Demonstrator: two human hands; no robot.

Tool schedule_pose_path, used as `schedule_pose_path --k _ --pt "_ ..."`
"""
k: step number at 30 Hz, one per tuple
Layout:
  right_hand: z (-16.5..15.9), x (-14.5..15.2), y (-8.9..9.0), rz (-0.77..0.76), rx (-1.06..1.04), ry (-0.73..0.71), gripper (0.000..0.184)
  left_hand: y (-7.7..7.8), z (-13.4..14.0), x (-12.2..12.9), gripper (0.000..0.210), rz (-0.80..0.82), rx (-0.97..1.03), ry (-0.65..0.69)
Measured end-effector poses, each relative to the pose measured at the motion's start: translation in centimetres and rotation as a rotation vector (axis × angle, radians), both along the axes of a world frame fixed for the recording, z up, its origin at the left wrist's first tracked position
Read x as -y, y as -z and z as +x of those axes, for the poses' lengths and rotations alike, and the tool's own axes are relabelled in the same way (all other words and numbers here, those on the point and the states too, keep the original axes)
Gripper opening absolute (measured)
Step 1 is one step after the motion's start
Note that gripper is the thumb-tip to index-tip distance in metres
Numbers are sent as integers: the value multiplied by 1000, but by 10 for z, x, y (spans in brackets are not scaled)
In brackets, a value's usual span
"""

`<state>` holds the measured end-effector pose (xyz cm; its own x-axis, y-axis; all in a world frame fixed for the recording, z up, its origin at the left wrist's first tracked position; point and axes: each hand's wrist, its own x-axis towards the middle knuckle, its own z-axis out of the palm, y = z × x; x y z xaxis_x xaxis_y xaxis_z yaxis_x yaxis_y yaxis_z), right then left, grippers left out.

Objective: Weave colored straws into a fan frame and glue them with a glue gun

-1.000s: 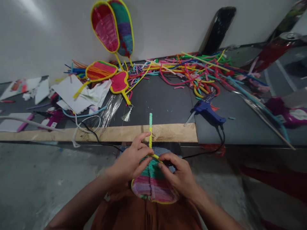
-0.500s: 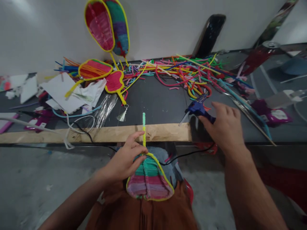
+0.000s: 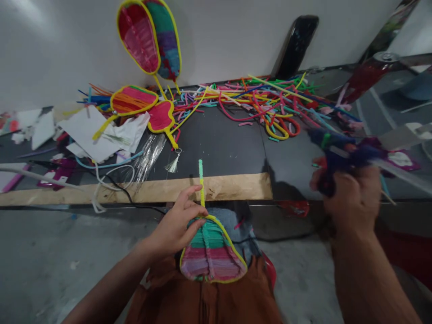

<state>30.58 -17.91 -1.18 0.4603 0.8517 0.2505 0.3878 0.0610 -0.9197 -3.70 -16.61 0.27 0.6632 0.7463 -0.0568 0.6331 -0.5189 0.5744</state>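
Observation:
My left hand (image 3: 180, 221) pinches a fan-shaped pipe cleaner piece (image 3: 213, 257) at the base of its stem. The piece has a yellow rim with green, pink and purple bands, and it lies over my lap. Its yellow and mint stem (image 3: 201, 173) crosses the wooden strip on the table edge. At the right, my right hand (image 3: 354, 198) is closed round a dark blue glue gun (image 3: 339, 155), raised and blurred by motion. A clear glue stick (image 3: 407, 176) juts out of the gun's back. The gun's cord passes below the table edge.
Loose pipe cleaners (image 3: 236, 96) are heaped along the wall, with scissors (image 3: 281, 128) in front. A phone (image 3: 297, 47) leans on the wall. Finished fans (image 3: 140, 38) stand at the back left beside papers (image 3: 89, 130). A drink can (image 3: 371, 74) stands at the right.
My right hand has lifted the glue gun off the table, moved it right and turned it. My left hand and the fan piece have barely moved.

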Motion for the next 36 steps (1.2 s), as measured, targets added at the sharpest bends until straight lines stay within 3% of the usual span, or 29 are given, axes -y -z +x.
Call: schedule_pose_path --k 1,4,6,8,15,29,36 --pt "-5 14 2 8 -167 -33 18 0 0 0 16 -3 5 -2" --pt "-25 54 18 -207 -427 -345 30 0 0 -1 16 -10 16 4" --pt "-40 74 32 -372 -490 -558 40 0 0 -1 15 -16 18 11" --pt "-54 87 44 -471 -498 -653 48 0 0 -1 15 -27 20 12" --pt "-81 87 52 -594 -601 -718 58 -4 1 1 15 -43 23 -1" --pt "-93 80 47 -583 -667 -723 60 -5 1 1 15 -21 41 4" --pt "-91 80 51 -570 -601 -760 59 -7 2 1 15 -27 42 2"
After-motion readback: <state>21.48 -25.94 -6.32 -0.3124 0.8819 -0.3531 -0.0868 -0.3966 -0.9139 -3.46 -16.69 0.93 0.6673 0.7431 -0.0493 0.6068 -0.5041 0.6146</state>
